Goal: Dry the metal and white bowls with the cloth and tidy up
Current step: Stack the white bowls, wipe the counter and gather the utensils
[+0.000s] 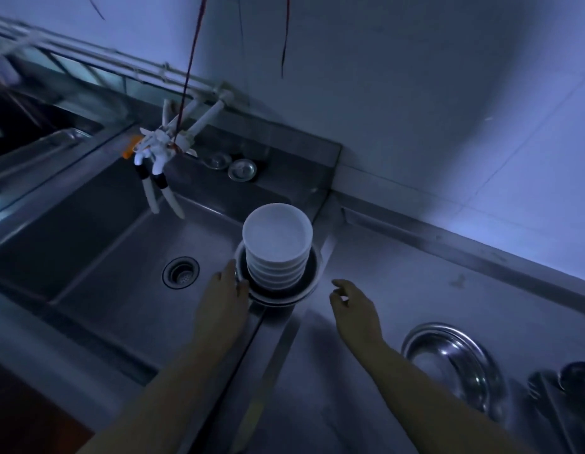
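While the left hand (224,291) grips the one metal bowl (309,283) holding about six stacked white bowls (277,244), the right hand (355,308) hovers open, empty.

- The left hand (223,291) and the right hand (355,306) were both bare, with no gloves.
- Both forearms were uncovered as far as the frame's lower edge; no sleeve showed.
- No ring or watch could be made out in the dim light.
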### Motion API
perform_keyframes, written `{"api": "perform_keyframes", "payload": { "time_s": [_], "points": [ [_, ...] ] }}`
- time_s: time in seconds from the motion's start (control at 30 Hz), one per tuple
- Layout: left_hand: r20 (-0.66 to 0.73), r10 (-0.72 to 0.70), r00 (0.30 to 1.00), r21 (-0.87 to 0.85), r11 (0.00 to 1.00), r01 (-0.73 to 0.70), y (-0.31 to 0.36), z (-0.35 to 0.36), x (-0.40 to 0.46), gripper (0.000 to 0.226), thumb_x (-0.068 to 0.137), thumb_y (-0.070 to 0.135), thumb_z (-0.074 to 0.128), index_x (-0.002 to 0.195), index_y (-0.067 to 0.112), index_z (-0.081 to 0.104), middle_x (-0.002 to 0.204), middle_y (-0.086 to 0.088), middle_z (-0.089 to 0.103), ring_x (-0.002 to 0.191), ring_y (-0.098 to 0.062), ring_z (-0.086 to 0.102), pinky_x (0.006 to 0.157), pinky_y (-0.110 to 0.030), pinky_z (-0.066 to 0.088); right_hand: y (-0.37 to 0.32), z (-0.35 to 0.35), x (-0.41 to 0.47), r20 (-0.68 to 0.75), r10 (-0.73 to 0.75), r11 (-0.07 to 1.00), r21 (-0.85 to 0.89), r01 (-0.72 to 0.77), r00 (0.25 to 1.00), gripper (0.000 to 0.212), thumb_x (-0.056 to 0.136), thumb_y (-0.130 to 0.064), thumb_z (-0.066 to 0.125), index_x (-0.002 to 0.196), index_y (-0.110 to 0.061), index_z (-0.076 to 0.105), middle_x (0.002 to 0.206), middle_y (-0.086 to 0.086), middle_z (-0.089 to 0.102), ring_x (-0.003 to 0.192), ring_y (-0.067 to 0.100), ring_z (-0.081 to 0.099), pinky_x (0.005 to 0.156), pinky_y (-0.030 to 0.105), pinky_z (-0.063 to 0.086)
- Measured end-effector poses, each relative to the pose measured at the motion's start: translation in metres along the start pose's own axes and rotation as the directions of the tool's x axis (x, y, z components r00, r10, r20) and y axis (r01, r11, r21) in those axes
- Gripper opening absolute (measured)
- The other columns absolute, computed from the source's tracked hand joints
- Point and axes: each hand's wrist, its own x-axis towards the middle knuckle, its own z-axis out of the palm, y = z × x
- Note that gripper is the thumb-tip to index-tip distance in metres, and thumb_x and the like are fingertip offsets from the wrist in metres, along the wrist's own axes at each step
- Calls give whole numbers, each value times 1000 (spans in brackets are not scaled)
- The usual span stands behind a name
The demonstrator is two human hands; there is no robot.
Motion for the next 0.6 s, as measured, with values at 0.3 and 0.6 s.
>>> {"api": "perform_keyframes", "payload": {
  "time_s": [0.3, 0.6],
  "points": [
    [101, -7, 995, -109, 994, 18, -25, 14, 56, 44, 99, 34, 32, 143, 33, 28, 118, -10, 59, 96, -30, 60, 78, -42, 51, -33, 45, 54, -98, 113, 989, 107, -103, 989, 34, 100, -36, 34, 125, -18, 49, 113, 7, 60, 94, 23, 59, 79, 35, 48],
    [33, 27, 999, -234, 972, -18, -23, 30, 63, 44, 97, 35, 37, 130, 63, 29, 87, 22, 55, 76, 1, 55, 75, -42, 51, -31, 55, 70, -168, 169, 963, 236, -127, 971, 24, 97, -41, 40, 101, -21, 53, 94, 3, 61, 84, 20, 56, 71, 36, 45]
  ]
}}
